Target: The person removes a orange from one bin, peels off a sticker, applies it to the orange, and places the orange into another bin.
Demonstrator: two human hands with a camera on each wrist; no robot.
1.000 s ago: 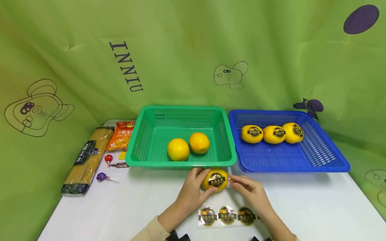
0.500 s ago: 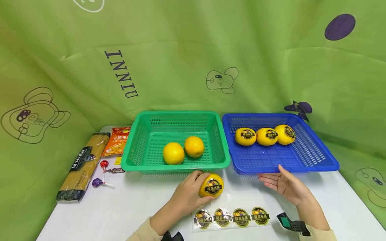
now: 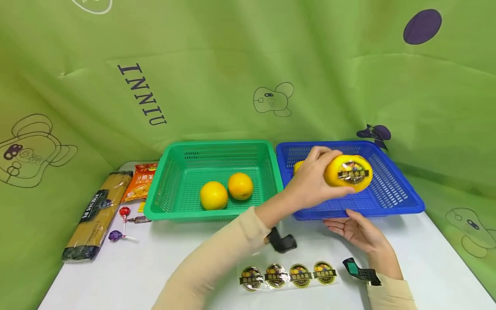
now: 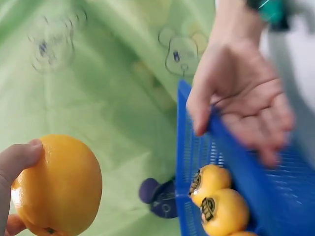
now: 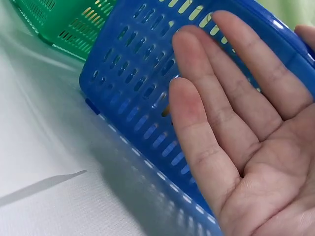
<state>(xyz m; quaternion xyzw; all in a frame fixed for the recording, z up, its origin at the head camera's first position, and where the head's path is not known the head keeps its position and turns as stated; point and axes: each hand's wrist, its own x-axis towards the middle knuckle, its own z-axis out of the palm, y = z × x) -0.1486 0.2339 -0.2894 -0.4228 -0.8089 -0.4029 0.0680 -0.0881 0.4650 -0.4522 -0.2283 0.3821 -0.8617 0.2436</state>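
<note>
My left hand point(image 3: 314, 175) grips an orange point(image 3: 350, 173) and holds it up over the blue basket point(image 3: 360, 212). A round black-and-gold sticker faces the head camera on that fruit; the left wrist view shows its plain side. At the basket's front wall is my right hand point(image 3: 360, 232), palm up with fingers extended and nothing in it. Its thumb lies at the rim, the fingers point(image 5: 192, 118) in front of the slotted wall. Labelled oranges point(image 4: 226, 214) lie inside the basket, mostly hidden in the head view behind the left hand and the held orange.
A green basket point(image 3: 211, 215) with two unlabelled oranges point(image 3: 214, 196) stands to the left. In front lies a sheet of round stickers point(image 3: 288, 275). Farther left are a spaghetti pack point(image 3: 98, 215), an orange snack bag point(image 3: 139, 183) and lollipops point(image 3: 124, 211). A green curtain point(image 3: 217, 99) hangs behind.
The left hand has lifted the labelled orange from the table and carried it right, over the blue basket. The right hand has left the orange and moved right to the basket's front wall.
</note>
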